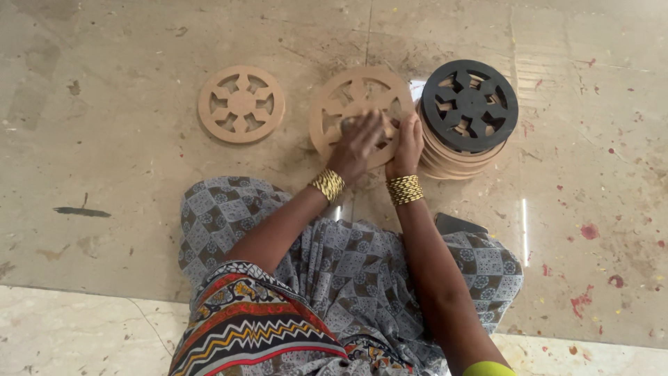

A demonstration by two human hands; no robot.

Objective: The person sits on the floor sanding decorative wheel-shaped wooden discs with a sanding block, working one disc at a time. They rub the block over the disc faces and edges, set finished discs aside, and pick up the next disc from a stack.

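Matt, raw-looking wooden cutout discs lie on glossy, stained stone floor; the stack's top disc looks matt black.

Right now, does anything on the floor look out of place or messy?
Red paint-like spots are spattered over the floor to the right, and a dark smear marks it on the left. The stack of discs has one black disc on top; the rest are tan. Nothing else stands out.

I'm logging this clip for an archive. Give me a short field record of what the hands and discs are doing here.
setting: stone floor, person seated
left hand: pressed flat on middle wooden disc
right hand: on that disc's right edge
lone disc: lies apart, left, untouched
stack: right, topped by black disc
wrists: gold bangles
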